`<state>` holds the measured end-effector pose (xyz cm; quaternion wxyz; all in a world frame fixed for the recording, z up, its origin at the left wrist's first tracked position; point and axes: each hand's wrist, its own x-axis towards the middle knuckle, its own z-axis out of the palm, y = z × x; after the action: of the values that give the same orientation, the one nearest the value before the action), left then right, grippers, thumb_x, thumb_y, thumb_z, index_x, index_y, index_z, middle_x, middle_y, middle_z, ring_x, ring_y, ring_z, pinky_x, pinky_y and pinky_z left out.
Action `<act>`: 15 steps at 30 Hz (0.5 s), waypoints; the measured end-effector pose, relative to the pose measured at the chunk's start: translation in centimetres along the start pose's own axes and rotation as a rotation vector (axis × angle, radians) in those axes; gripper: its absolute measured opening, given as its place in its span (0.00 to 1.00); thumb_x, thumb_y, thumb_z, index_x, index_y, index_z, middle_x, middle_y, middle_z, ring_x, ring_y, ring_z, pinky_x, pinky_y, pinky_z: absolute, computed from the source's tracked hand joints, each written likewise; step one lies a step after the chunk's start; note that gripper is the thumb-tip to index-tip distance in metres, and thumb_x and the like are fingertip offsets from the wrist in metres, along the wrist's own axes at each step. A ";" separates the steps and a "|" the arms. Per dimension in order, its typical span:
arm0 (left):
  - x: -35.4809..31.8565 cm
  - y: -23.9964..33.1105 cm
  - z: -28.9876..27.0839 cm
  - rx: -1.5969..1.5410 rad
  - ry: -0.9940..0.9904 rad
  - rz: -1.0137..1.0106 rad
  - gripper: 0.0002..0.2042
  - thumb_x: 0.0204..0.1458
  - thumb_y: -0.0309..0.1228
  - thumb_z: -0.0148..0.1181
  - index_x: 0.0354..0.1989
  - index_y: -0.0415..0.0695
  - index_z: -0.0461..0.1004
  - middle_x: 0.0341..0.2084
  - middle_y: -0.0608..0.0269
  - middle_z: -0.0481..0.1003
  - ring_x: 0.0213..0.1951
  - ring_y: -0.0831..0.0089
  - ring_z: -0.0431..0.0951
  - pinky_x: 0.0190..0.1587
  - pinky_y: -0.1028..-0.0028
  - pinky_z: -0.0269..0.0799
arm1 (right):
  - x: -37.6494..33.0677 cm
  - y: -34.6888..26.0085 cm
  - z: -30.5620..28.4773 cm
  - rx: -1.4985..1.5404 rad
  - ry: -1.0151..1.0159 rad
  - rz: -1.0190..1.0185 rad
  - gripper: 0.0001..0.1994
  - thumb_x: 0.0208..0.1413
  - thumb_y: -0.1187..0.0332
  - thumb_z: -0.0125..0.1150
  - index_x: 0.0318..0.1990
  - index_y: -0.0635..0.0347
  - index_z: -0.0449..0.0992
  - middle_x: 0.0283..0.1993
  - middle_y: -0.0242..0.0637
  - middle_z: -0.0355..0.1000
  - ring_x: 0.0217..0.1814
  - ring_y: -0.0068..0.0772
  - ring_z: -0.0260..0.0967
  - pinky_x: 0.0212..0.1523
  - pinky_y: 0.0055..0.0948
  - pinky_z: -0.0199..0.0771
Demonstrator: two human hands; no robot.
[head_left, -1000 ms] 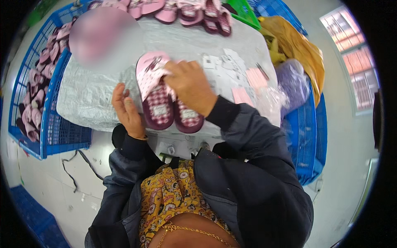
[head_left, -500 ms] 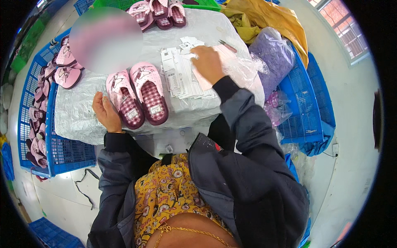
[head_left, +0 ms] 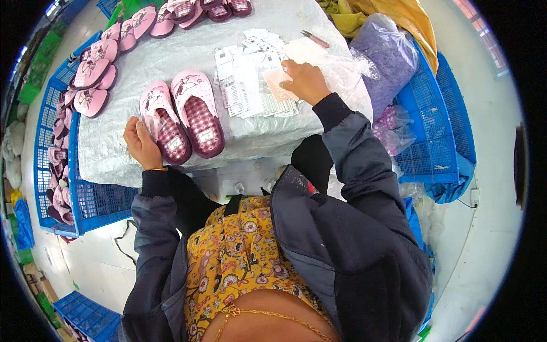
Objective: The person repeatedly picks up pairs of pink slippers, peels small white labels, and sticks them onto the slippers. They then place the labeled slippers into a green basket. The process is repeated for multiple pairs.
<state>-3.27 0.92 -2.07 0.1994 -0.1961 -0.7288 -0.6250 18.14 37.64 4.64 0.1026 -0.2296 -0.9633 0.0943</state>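
Observation:
A pair of pink slippers with dark red checked insoles lies side by side at the table's front: the left slipper and the right slipper. Each insole bears a small white label. My left hand rests against the outer side of the left slipper, fingers loosely bent, gripping nothing. My right hand has its thumb and fingers at a pink card, which overlaps a spread of white paper labels. Another pale pink sheet lies just beyond that hand, near a pair of small snips.
More pink slippers line the table's left and far edges. Plastic sheeting covers the table. A blue crate full of slippers stands left. On the right are a purple-filled bag, yellow cloth and blue crates.
My right hand has drawn back to the right, and the pink card now shows over the labels. My left hand stays by the left slipper. The view has shifted slightly.

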 end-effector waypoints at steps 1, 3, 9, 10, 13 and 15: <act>0.0 0.0 0.0 0.021 -0.006 0.006 0.14 0.64 0.32 0.52 0.51 0.34 0.72 0.47 0.56 0.72 0.48 0.70 0.72 0.54 0.72 0.66 | 0.0 0.1 0.2 0.071 0.037 0.008 0.23 0.45 0.56 0.69 0.49 0.52 0.74 0.42 0.40 0.79 0.45 0.45 0.75 0.47 0.45 0.69; 0.0 -0.1 -0.1 0.004 -0.023 -0.013 0.14 0.64 0.32 0.52 0.51 0.35 0.72 0.46 0.57 0.72 0.48 0.70 0.72 0.54 0.72 0.66 | 0.0 0.3 0.5 0.208 0.115 0.022 0.22 0.44 0.58 0.70 0.48 0.53 0.74 0.42 0.41 0.79 0.45 0.44 0.76 0.45 0.43 0.71; 0.5 -0.3 -1.7 -0.130 -0.002 -0.138 0.13 0.64 0.31 0.52 0.52 0.36 0.71 0.46 0.59 0.72 0.48 0.73 0.71 0.54 0.73 0.66 | 0.5 0.4 -0.4 0.508 0.039 0.050 0.14 0.47 0.60 0.70 0.39 0.57 0.79 0.35 0.38 0.80 0.37 0.36 0.78 0.37 0.32 0.75; 0.6 0.2 -2.0 -0.138 0.009 -0.146 0.13 0.64 0.31 0.52 0.51 0.36 0.71 0.47 0.59 0.72 0.48 0.73 0.71 0.54 0.73 0.66 | 0.5 0.5 -0.6 0.500 0.054 0.052 0.14 0.48 0.60 0.70 0.38 0.58 0.79 0.34 0.38 0.80 0.36 0.35 0.78 0.37 0.32 0.75; 0.6 4.2 -1.7 -0.092 0.020 -0.025 0.13 0.64 0.30 0.51 0.52 0.36 0.70 0.47 0.60 0.72 0.49 0.74 0.70 0.55 0.74 0.65 | 0.5 0.6 -0.9 0.505 0.105 0.057 0.12 0.51 0.60 0.69 0.36 0.59 0.80 0.32 0.37 0.79 0.35 0.33 0.77 0.37 0.31 0.74; 0.3 8.0 -0.9 -0.011 -0.014 0.022 0.13 0.64 0.29 0.52 0.53 0.35 0.70 0.49 0.58 0.72 0.50 0.74 0.70 0.56 0.74 0.64 | 0.1 0.6 -1.1 0.537 0.147 0.078 0.12 0.53 0.60 0.67 0.37 0.59 0.80 0.32 0.37 0.79 0.34 0.33 0.77 0.36 0.31 0.74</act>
<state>0.82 1.22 4.90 0.1999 -0.2095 -0.7245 -0.6255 18.56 38.34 5.54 0.2258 -0.2372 -0.8843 0.3329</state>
